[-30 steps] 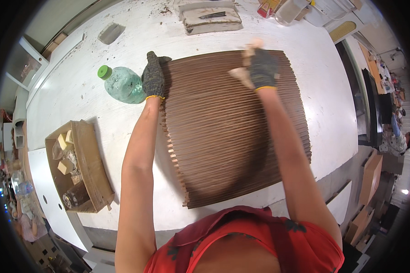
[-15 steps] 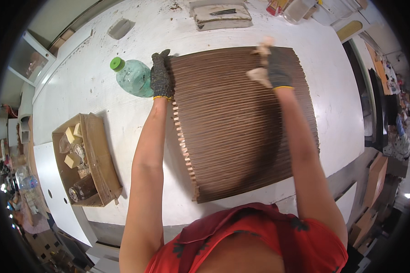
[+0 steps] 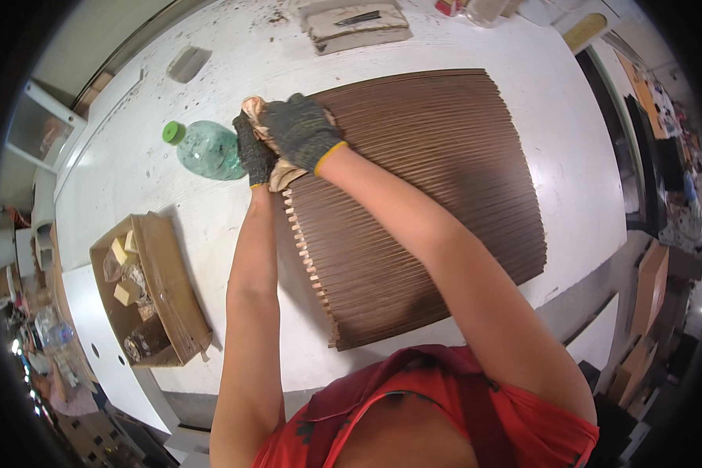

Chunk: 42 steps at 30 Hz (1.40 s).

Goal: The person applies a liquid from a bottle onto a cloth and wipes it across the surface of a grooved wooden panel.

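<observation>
A rectangular row of thin dark brown wooden slats [image 3: 437,179], set close together, lies on the white table. My right hand [image 3: 298,131], in a dark knit glove with a yellow cuff, is closed on a crumpled beige rag [image 3: 286,176] at the far left corner of the slats. Alongside that corner is my left hand [image 3: 255,156], gloved the same way, its fingers stretched out and partly covered by the right hand and rag. Just left of it a clear greenish plastic bottle [image 3: 209,150] with a green cap lies on its side.
To the left stands an open cardboard box [image 3: 181,292] with pale yellow blocks and a dark jar. A stained pale block [image 3: 357,30] with a dark tool on top is at the far edge. Near the far left lies a small grey translucent piece [image 3: 188,64]. The white table [image 3: 573,148] extends rightward.
My right hand has swept the rag from the far right part of the slats to their far left corner, next to my left hand. My left hand stays near the left edge.
</observation>
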{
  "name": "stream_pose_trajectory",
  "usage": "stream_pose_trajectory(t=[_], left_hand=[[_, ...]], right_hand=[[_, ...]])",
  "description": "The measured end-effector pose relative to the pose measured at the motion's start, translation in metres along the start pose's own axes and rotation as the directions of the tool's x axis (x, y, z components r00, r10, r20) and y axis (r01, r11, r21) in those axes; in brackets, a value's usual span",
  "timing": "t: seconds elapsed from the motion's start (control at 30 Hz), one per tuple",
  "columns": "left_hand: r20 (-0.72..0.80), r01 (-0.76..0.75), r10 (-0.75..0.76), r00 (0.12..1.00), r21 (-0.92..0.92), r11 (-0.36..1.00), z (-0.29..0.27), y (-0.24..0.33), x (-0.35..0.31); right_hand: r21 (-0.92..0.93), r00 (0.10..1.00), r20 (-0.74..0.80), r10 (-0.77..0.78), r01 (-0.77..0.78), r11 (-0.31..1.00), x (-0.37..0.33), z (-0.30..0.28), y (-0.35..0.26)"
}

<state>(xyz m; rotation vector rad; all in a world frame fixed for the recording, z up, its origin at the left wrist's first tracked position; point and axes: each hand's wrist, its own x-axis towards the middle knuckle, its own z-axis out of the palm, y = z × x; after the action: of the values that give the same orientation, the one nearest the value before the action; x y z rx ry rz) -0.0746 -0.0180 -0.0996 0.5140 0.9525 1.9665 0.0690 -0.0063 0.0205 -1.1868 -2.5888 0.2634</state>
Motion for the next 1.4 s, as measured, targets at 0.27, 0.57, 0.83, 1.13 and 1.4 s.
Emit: stream_pose_trajectory(t=[0.27, 0.57, 0.83, 1.13, 1.4], left_hand=[[-0.001, -0.048, 0.053, 0.999, 0.388, 0.921, 0.05, 0.009, -0.023], [0.151, -0.196, 0.13, 0.98, 0.62, 0.76, 0.029, 0.012, -0.014], [0.186, -0.224, 0.13, 0.974, 0.702, 0.676, 0.04, 0.027, -0.029], [0.254, -0.233, 0.095, 0.962, 0.592, 0.771, 0.021, 0.03, -0.033], [0.134, -0.088, 0.034, 0.99, 0.417, 0.905, -0.01, 0.069, -0.139]], right_hand=[[-0.39, 0.842, -0.372, 0.392, -0.525, 0.757, -0.157, -0.099, 0.273], [0.147, 0.99, 0.121, -0.07, 0.052, 0.988, -0.109, -0.018, 0.012], [0.62, 0.91, -0.1, 0.401, -0.258, 0.741, -0.185, -0.059, 0.217], [0.149, 0.985, -0.075, 0.158, -0.146, 0.978, -0.168, -0.05, 0.034], [0.031, 0.912, 0.168, 0.374, -0.384, 0.923, -0.191, -0.096, 0.154]])
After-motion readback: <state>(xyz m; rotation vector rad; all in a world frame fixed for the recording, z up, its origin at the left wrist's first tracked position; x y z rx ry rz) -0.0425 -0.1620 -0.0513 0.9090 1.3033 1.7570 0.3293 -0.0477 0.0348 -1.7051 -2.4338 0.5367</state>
